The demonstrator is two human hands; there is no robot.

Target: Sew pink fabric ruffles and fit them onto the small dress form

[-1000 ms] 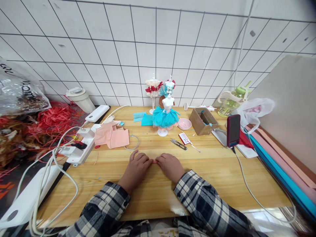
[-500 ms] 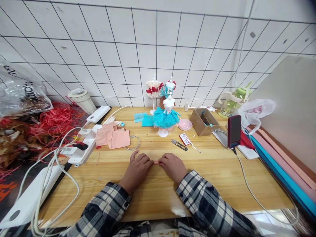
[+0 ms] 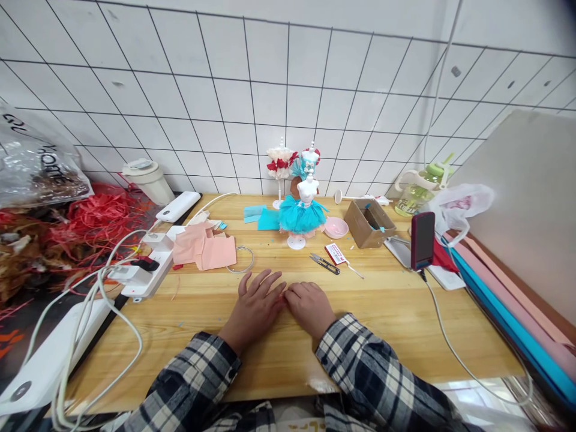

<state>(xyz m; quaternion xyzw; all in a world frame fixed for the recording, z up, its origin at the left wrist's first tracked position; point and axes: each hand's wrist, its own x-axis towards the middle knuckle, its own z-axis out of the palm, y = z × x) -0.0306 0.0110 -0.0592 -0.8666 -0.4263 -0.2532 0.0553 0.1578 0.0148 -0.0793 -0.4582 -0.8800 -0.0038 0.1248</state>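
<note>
Both of my hands rest on the wooden table (image 3: 387, 324) near its front edge, fingertips meeting. My left hand (image 3: 255, 305) lies flat with its fingers spread forward. My right hand (image 3: 309, 304) is curled, knuckles up, with its fingertips against the left hand's. A tiny pink piece (image 3: 283, 294) barely shows where they meet. Beyond the hands stand a small mannequin in a teal tutu (image 3: 300, 213), small snips (image 3: 324, 263) and folded pink fabric (image 3: 205, 249).
A power strip (image 3: 143, 273) with white cables lies left, beside red raffia (image 3: 90, 219). A wire ring (image 3: 241, 260), pink bowl (image 3: 336, 227), cardboard box (image 3: 369, 223), upright phone (image 3: 422, 240) with cable, and coloured paper rolls (image 3: 508, 312) lie behind and to the right.
My left hand's fingers have uncurled and spread forward over the table. The right hand has shifted slightly left, staying curled. The pink piece shows less than before.
</note>
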